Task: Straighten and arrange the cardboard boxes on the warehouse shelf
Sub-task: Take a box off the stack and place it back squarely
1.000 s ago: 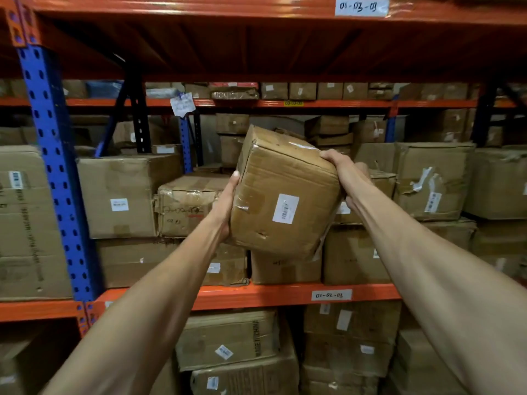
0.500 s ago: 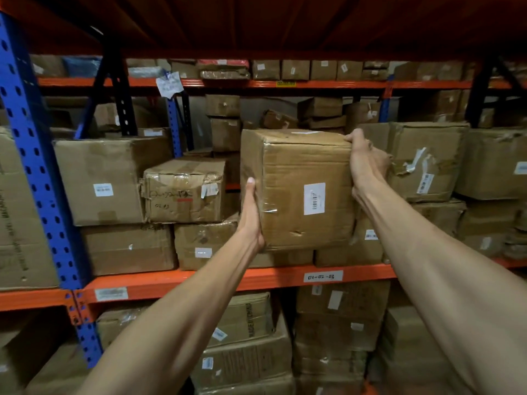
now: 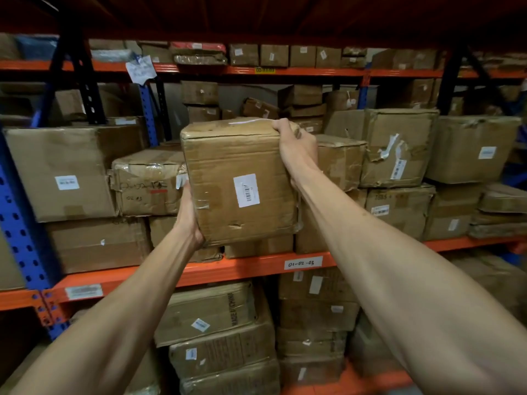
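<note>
A taped brown cardboard box with a white barcode label sits nearly upright at the front of the middle shelf, resting on lower boxes. My left hand presses its lower left edge from below. Over the box's top right corner, my right hand curls its fingers. The orange shelf beam carries a tag reading 01-02-03. A smaller crumpled box stands just left of the held box, and another box is partly hidden behind my right hand.
Large boxes fill the shelf at left, beside a blue upright post. Torn taped boxes stack at right. More boxes crowd the shelf below, and small boxes line the far rack.
The box was tilted and lifted a second ago; it now stands nearly square on the shelf stack. My left hand slid lower on its left edge, and the view shifted down.
</note>
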